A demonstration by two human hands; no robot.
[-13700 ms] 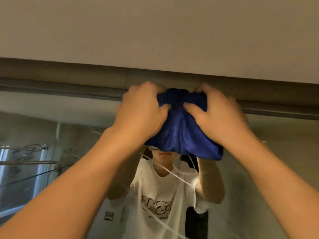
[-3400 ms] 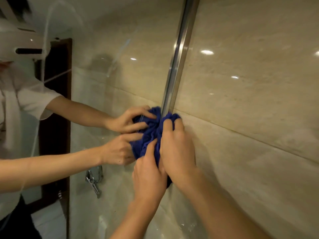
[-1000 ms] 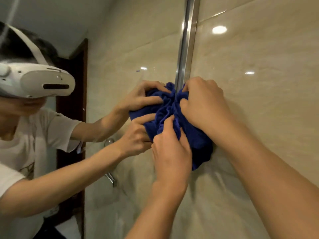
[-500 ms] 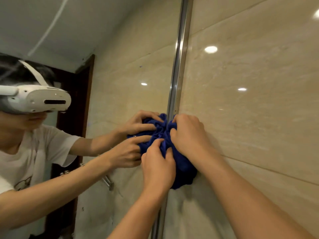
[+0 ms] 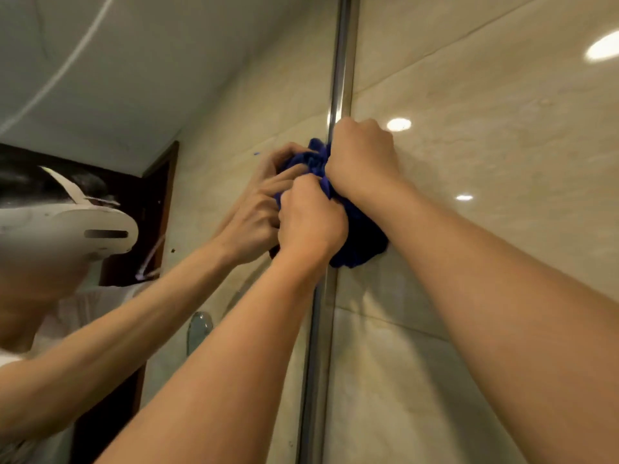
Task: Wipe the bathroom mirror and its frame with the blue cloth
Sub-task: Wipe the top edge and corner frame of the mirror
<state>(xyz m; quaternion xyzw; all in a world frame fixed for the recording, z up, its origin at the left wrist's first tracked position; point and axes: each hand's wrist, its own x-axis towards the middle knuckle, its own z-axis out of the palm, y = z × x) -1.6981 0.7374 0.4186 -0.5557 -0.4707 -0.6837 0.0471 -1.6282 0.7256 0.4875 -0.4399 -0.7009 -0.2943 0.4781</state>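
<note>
The blue cloth (image 5: 360, 229) is bunched around the mirror's vertical metal frame strip (image 5: 341, 61) at the mirror's right edge. My left hand (image 5: 310, 219) grips the cloth from the lower left, fingers curled into it. Just above, my right hand (image 5: 363, 159) grips the cloth's top against the frame and the tiled wall. The mirror (image 5: 167, 95) fills the left half and reflects both hands and the cloth.
A glossy beige tiled wall (image 5: 485, 162) runs along the right of the frame. In the mirror I see a person wearing a white headset (image 5: 67, 229), a dark door frame (image 5: 154, 212) and a metal fitting (image 5: 199, 329).
Both hands and the cloth have slid along the frame strip, and my view has tilted upward; the grip on the cloth is the same.
</note>
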